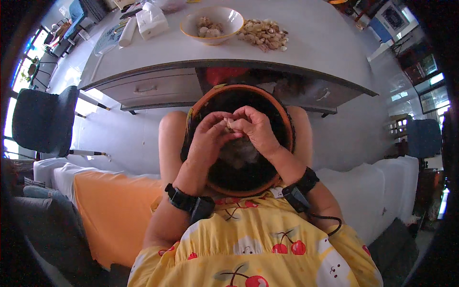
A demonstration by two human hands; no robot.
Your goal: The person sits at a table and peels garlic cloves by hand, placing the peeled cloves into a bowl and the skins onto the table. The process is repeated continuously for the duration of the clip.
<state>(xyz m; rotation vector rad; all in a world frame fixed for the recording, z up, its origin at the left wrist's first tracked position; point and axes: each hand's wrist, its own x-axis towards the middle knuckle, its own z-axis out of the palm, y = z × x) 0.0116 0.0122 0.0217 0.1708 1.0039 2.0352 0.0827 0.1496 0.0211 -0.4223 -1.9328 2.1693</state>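
My left hand [211, 134] and my right hand [256, 129] meet over a black-lined bin [285, 104] with an orange rim, between my knees. Their fingertips pinch a small pale piece [228, 123], apparently a garlic clove, mostly covered by the fingers. Pale, papery scraps [238, 154] lie blurred in the bin below my hands. Beyond it, on the table [322, 39], stands a white bowl [229, 19] with a yellow rim, holding several garlic bulbs [211, 28]. A heap of loose garlic cloves [265, 34] lies directly right of the bowl.
A tissue pack [152, 23] and a white roll [128, 32] lie on the table's left. The table has drawers [147, 86] facing me. A dark chair [45, 122] stands at left. I sit on a sofa with an orange cover [118, 211]. Each wrist wears a black strapped device [299, 197].
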